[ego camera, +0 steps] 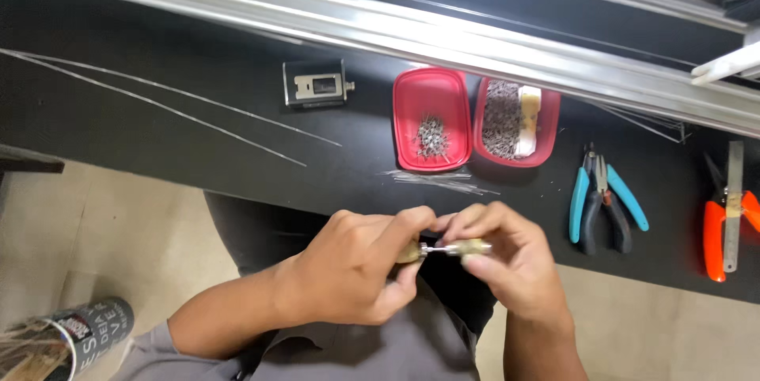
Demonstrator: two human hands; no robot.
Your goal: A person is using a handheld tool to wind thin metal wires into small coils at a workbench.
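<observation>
Head view: a small brass tool (455,249) was gripped by both hands' fingers (left (352,274), right (507,258)); fitting seemed underway, careful alignment being called for.

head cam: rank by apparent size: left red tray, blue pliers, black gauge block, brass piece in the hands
1. Left red tray
2. Blue pliers, looking somewhat smaller than the tray
3. Black gauge block
4. Brass piece, partly hidden by fingers and nearer the camera, so its rank is unsure
</observation>
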